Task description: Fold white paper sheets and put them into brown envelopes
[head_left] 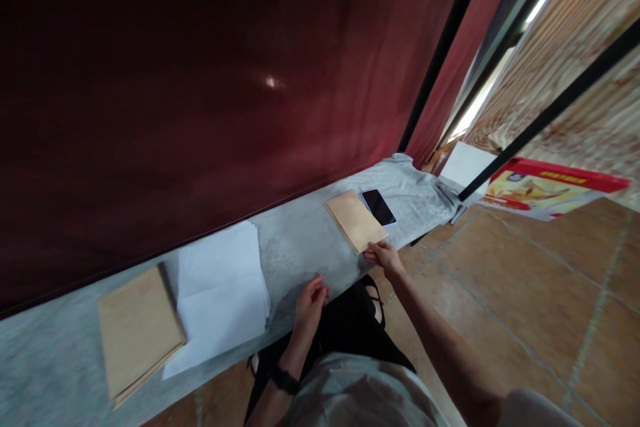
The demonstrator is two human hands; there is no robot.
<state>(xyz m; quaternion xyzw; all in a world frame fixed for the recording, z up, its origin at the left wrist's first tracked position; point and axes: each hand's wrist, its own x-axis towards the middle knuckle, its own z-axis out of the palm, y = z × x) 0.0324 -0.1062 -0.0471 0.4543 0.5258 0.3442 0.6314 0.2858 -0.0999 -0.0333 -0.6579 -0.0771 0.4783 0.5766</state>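
Observation:
My right hand [383, 257] is at the near corner of a stack of brown paper envelopes [356, 219], with its fingers pinched on the edge. Just beyond that stack, and touching or nearly touching it, lies a dark-screened phone [379, 207]. My left hand [311, 300] hovers by the front edge of the narrow table [300, 233], its fingers loosely curled and slightly apart, with nothing visible in them. To its left lies a pile of white paper sheets [220, 293] with a crease across the middle. A larger stack of brown envelopes [141, 333] rests at the far left, partly over the sheets.
A dark red curtain-like sheet [225, 113] rises along the table's back edge. Black poles [445, 53] stand at the right end. Beyond them, a red and yellow printed box [545, 190] and a white panel [467, 165] sit above the brown tiled floor [525, 300].

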